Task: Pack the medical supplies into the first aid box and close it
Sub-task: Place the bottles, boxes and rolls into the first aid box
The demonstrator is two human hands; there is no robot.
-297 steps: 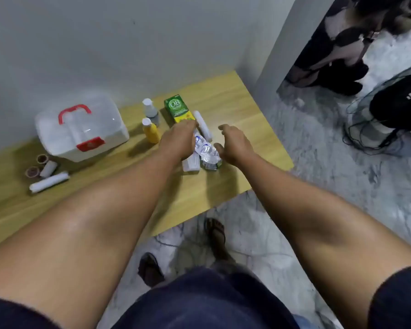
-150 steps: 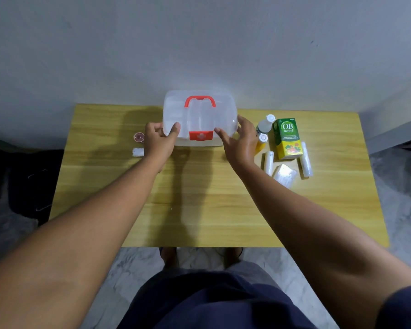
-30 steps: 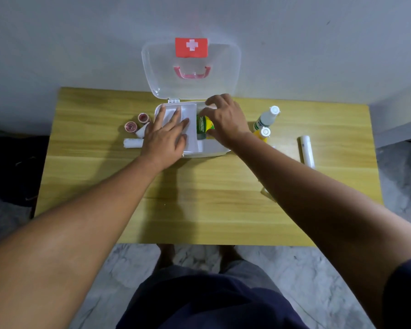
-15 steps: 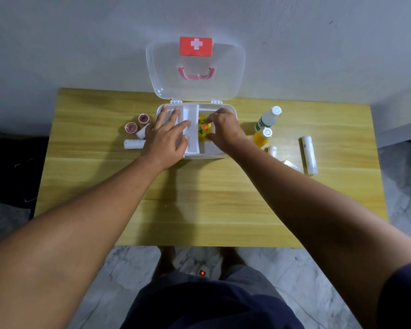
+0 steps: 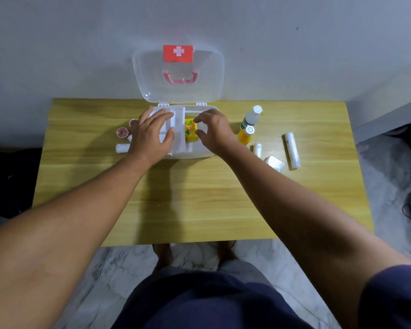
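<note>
At the top centre of the frame your left hand point(image 5: 152, 136) lies spread flat on the tray of the open first aid box point(image 5: 201, 154), likely to steady it, while your right hand point(image 5: 212, 132) hovers with fingers loosely curled, holding nothing. The yellow carton point(image 5: 190, 130) it was pushing in half a second ago now sits released inside; the bottles point(image 5: 248, 125) and rolls point(image 5: 292, 149) wait on the bench point(image 5: 199, 198).

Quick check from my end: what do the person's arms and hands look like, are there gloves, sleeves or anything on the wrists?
Both arms are bare from the hands up to the upper arm. The left hand and right hand wear no gloves, and no rings, watch or bands show on the fingers or wrists. A dark navy short sleeve shows on the right upper arm at the frame's lower right corner. The left sleeve is out of view.
</note>
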